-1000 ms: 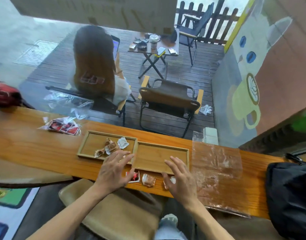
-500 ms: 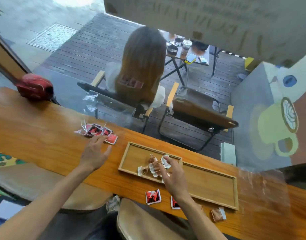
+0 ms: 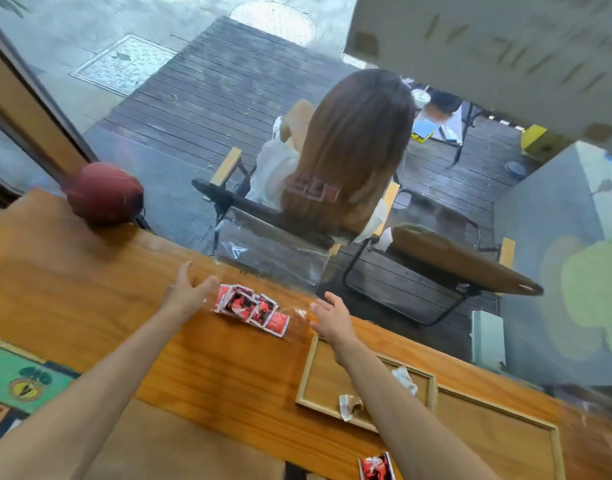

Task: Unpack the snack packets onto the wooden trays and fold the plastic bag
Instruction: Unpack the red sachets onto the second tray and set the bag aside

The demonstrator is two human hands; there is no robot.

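The red snack packets [image 3: 250, 308], sealed in a clear plastic bag [image 3: 294, 315], lie on the counter [image 3: 89, 289] near its far edge, well apart from the wooden trays [image 3: 432, 403]; the bag looks best pinched at both ends and lifted level, so nothing spills. Both arms reach forward; the left hand [image 3: 186, 294] touches the bag's left end and the right hand [image 3: 332, 318] hovers at its right, fingers spread and holding nothing.
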